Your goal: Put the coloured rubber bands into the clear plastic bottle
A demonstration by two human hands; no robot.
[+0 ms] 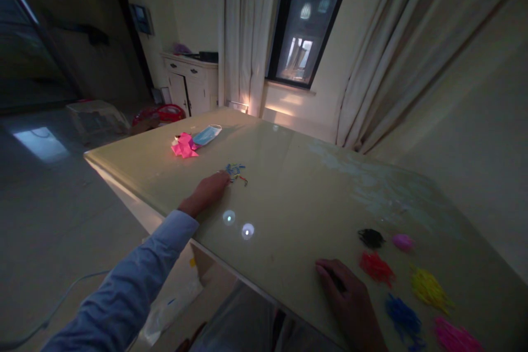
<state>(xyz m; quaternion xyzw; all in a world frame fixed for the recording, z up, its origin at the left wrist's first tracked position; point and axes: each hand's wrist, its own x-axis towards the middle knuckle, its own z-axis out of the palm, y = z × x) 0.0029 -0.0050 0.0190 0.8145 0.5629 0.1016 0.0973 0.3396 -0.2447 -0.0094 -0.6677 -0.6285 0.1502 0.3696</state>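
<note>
My left hand (pixel 211 190) reaches out across the table, its fingers drawn together at the near-left edge of a small mixed heap of thin coloured pieces (pixel 236 169), blue, yellow and red. The fingertips touch or nearly touch the heap; whatever may be between them is hidden. Near the front edge, my right hand (pixel 346 291) rests on the tabletop with fingers curled in and the thumb alongside. Nothing shows in it. Right of it lie separate piles of thin strands: red (pixel 376 268), black (pixel 371 238), blue (pixel 403 316), yellow (pixel 429 287) and pink (pixel 456 334).
A purple clump (pixel 403 242) sits by the black pile. Toward the far left of the glossy table (pixel 289 192) lie crumpled bright pink paper (pixel 185 146) and a blue face mask (pixel 207 135). A plastic bag (pixel 171 308) is below the front edge. A white cabinet (pixel 193 85) stands behind.
</note>
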